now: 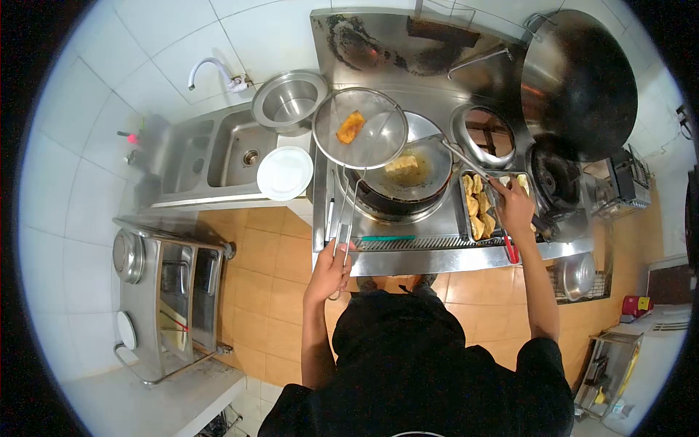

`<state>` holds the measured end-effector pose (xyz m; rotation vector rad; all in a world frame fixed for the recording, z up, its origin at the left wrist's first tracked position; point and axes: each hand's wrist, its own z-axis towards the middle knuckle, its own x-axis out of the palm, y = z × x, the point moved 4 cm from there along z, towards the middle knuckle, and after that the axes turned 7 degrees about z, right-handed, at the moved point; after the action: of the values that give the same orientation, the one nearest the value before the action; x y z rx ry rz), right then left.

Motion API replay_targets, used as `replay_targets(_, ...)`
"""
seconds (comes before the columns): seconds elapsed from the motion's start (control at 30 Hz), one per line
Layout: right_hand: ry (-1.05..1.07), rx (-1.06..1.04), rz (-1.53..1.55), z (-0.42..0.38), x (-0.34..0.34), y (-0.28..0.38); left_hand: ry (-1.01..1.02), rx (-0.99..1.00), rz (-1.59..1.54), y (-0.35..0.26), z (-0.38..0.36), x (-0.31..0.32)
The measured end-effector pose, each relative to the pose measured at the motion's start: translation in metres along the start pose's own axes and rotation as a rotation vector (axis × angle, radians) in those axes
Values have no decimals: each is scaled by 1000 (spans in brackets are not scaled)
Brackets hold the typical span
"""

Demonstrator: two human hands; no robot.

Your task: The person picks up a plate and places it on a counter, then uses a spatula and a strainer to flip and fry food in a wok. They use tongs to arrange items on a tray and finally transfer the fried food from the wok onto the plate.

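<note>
My left hand (pixel 331 271) is closed around the wire handle of a round mesh strainer (pixel 378 135). One golden-brown fried piece (pixel 350 127) lies in the strainer, which is held over the left side of a wok (pixel 429 191). Inside the wok, a paler piece (pixel 405 165) sits in bubbling oil. My right hand (pixel 514 210) grips a long-handled metal utensil (pixel 466 158) that slants into the wok; its working end is hard to make out. Below that hand and forearm stands a metal tray of fried pieces (pixel 477 207), partly hidden.
A steel pot (pixel 290 98) and white plate (pixel 285 173) stand between sink (pixel 237 156) and stove. Right of the wok are an open round container (pixel 483 135), a burner (pixel 555 182) and a large upright wok (pixel 579 84). A red-handled tool (pixel 512 251) lies at the stove's front edge.
</note>
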<state>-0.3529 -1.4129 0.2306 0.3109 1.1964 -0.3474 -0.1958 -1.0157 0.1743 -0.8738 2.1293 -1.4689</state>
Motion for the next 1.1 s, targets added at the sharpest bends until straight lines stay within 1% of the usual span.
replay_targets(0.07,14,121,89,-12,2,-7,12,7,17,-1,3,-2)
replay_targets(0.1,14,130,87,-21,7,-7,20,5,20,1,5,-2)
replay_targets(0.17,27,325,297,-37,19,-14,32,-25,-13,3,11,-3)
replay_targets(0.2,197,477,379,-41,20,-8,36,-25,-12,2,13,-4)
replay_targets(0.23,196,480,378,-50,30,-12,48,-29,-12,1,14,-3)
replay_targets(0.3,212,473,699,-70,61,-22,63,-35,-12,4,16,-2)
replay_targets(0.37,209,516,743,-80,64,-18,78,-17,-5,11,22,1)
replay_targets(0.4,200,477,799,-81,70,-16,82,-18,-5,11,25,3)
replay_targets(0.47,196,517,820,-92,73,-22,95,-60,-2,12,28,7)
replay_targets(0.57,167,566,904,-100,66,-22,100,-77,-20,17,33,15)
replay_targets(0.67,199,580,945,-115,65,-29,84,-80,7,23,38,21)
replay_targets(0.77,154,652,1061,-109,53,-17,86,-63,21,24,44,24)
replay_targets(0.83,151,615,1037,-91,32,-12,75,-63,29,20,44,30)
replay_targets(0.9,226,631,966,-77,23,-16,77,-54,41,20,45,40)
replay_targets(0.93,153,474,984,-68,21,-20,80,-48,17,23,46,45)
replay_targets(0.97,150,471,987,-61,20,-26,77,-45,20,26,47,49)
replay_targets(1.03,203,319,798,-36,-3,-29,81,-18,-3,34,52,59)
replay_targets(1.07,318,358,753,-25,-16,-25,71,-12,-12,39,54,63)
replay_targets(1.1,314,356,752,-19,-20,-23,72,-7,-12,40,52,68)
